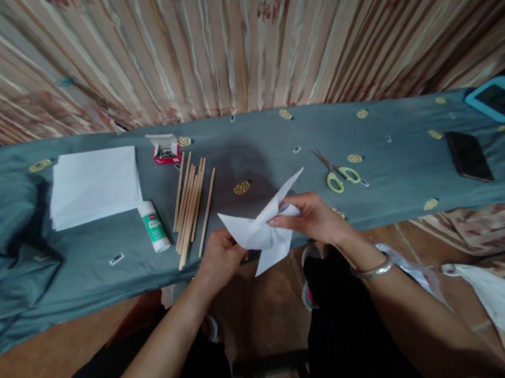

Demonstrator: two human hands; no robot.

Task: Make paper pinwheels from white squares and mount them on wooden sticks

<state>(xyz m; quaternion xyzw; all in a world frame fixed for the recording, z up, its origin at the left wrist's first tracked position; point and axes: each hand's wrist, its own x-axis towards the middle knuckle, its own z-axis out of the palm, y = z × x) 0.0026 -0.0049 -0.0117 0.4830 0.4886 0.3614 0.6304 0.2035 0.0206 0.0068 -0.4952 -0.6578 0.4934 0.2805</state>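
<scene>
A white paper pinwheel (pixel 259 232) with pointed, folded blades is held up over the front edge of the cloth-covered table. My left hand (pixel 222 254) is closed on its left side, the fingertips partly hidden behind the paper. On the other side, my right hand (pixel 309 215) pinches a curled blade near the centre between thumb and fingers. Just beyond my left hand lie several thin wooden sticks (pixel 192 202). Scissors (pixel 336 170) with light green handles rest on the cloth, past my right hand.
A glue stick (pixel 153 226) lies left of the sticks, near a stack of white paper (pixel 93 185). Behind the sticks is an open red box of small metal pieces (pixel 166 149). A dark phone (pixel 468 156) and a blue-framed device (pixel 504 98) occupy the right end. Curtains (pixel 229 39) hang behind.
</scene>
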